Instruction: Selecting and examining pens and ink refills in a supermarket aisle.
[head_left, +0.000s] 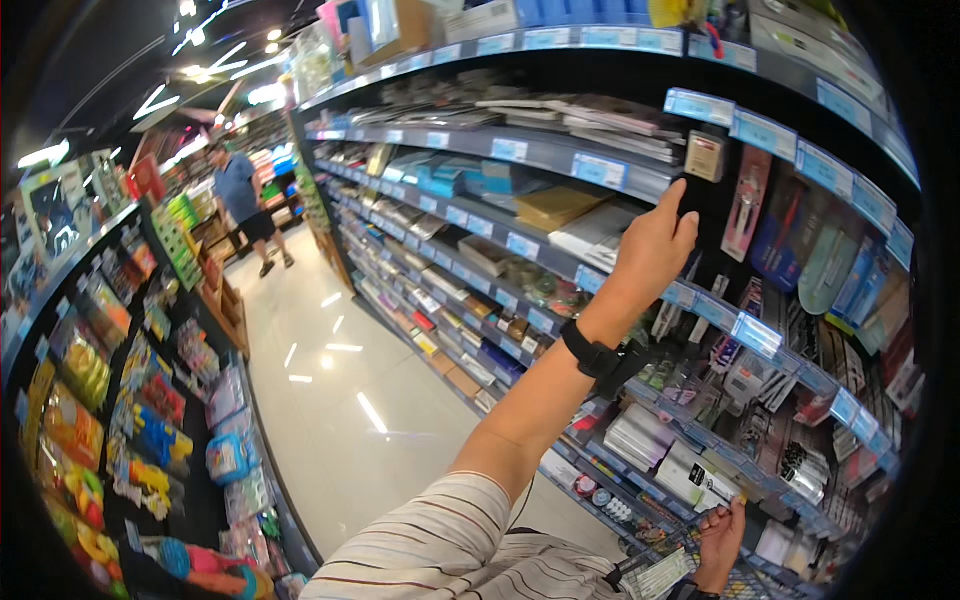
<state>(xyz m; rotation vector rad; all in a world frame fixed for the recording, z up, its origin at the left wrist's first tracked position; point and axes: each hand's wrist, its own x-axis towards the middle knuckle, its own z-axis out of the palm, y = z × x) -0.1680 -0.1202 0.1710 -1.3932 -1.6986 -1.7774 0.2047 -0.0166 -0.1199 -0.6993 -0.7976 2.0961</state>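
Observation:
My left hand (658, 229) reaches up to the shelf rack, its index finger and thumb extended, with nothing seen in it. The fingertip is just below a small hanging packet (703, 156); whether they touch cannot be told. A black band circles that wrist. At the lower right, my right hand (721, 534) is curled at the rim of a dark wire basket (671, 541). A pale green and white package (660, 579) lies in this basket, against my striped shirt.
Long shelves (525, 244) of flat packs, envelopes and small boxes run along the aisle (337, 390). Right of my left hand hang blister-packed tools (746, 202). A toy rack (150, 420) lines the left side. A person (244, 191) in a blue shirt stands farther down the aisle.

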